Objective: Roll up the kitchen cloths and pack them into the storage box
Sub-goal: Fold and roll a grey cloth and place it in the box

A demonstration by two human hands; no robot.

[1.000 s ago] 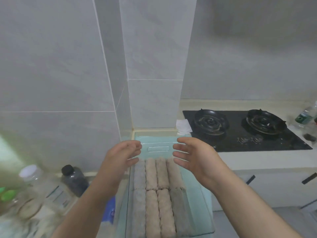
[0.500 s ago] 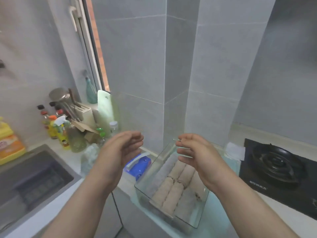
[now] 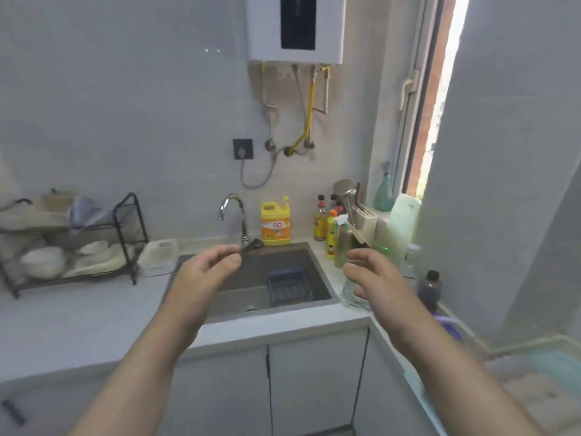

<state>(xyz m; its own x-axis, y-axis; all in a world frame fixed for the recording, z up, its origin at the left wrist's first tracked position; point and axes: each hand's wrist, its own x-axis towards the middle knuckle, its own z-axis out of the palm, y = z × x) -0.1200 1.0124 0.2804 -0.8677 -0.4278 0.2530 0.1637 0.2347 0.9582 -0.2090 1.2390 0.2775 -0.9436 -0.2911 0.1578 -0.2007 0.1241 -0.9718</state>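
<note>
My left hand hovers over the sink's near left corner, fingers loosely curled and holding nothing. My right hand floats at the same height over the sink's right rim, fingers relaxed and empty too. The clear storage box with the rolled beige cloths shows only as a blurred strip at the lower right edge, well to the right of both hands.
A dark sink with a blue basket and a tap lies ahead. A dish rack stands at left; a yellow detergent jug, sauce bottles and a dark bottle line the right.
The view has swung left from the storage box and stove to the sink. Both hands stayed raised and empty in front of me, now spread wider apart.
</note>
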